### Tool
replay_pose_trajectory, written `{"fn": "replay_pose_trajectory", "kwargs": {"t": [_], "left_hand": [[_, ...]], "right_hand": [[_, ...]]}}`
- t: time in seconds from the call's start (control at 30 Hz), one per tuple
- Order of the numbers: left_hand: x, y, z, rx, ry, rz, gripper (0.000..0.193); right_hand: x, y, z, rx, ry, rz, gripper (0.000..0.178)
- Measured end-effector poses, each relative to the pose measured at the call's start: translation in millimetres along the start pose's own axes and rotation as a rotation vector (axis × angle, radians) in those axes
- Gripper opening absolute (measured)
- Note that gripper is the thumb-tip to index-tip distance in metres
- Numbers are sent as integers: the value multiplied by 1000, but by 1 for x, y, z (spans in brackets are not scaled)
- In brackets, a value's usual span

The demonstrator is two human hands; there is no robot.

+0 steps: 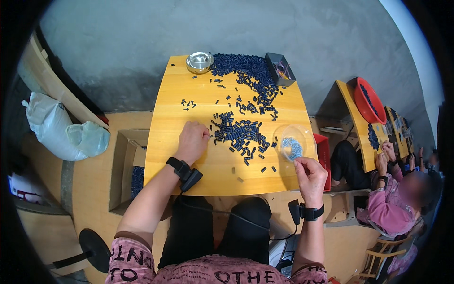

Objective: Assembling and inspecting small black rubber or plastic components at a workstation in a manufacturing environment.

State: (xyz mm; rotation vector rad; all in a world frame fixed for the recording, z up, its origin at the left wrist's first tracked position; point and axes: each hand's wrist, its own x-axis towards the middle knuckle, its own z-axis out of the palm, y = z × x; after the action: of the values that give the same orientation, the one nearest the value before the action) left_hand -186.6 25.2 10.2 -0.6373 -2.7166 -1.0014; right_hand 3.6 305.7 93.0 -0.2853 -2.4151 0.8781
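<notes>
My left hand (192, 142) rests on the wooden table (175, 99), its fingers curled closed beside the left edge of a loose heap of small dark blue cylindrical pieces (241, 132). Whatever it grips, if anything, is hidden. At the table's right edge my right hand (310, 176) makes a pinch with thumb and forefinger, just by the near rim of a clear round bowl (308, 137). Anything between those fingertips is too small to name. Inside the bowl lie many tiny pale bluish pieces (291, 148).
A metal bowl (199, 62) and a black tray (280, 69) stand at the far edge, beside more dark pieces (241, 65). On the floor are a cardboard box (118, 165) at left and a red container (322, 156) at right. A co-worker (395, 208) sits farther right.
</notes>
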Motion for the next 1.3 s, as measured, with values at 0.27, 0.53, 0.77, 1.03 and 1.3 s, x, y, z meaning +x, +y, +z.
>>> {"fn": "replay_pose_trajectory", "kwargs": {"t": [0.27,0.53,0.77,1.03,1.3], "left_hand": [[14,-38,-9,119,113,16,2],[35,-36,-10,90,140,-116,6],[-9,16,-45,-307,-98,-221,9],[-61,34,-68,-601,-285,-395,9],[-76,42,-59,-575,-310,-345,13]], "right_hand": [[12,23,-14,-64,6,-12,6],[49,52,-8,-97,-138,-30,8],[71,65,12,-293,-470,-211,6],[74,69,37,-470,-423,-222,9],[79,68,34,-537,-455,-235,10]]}}
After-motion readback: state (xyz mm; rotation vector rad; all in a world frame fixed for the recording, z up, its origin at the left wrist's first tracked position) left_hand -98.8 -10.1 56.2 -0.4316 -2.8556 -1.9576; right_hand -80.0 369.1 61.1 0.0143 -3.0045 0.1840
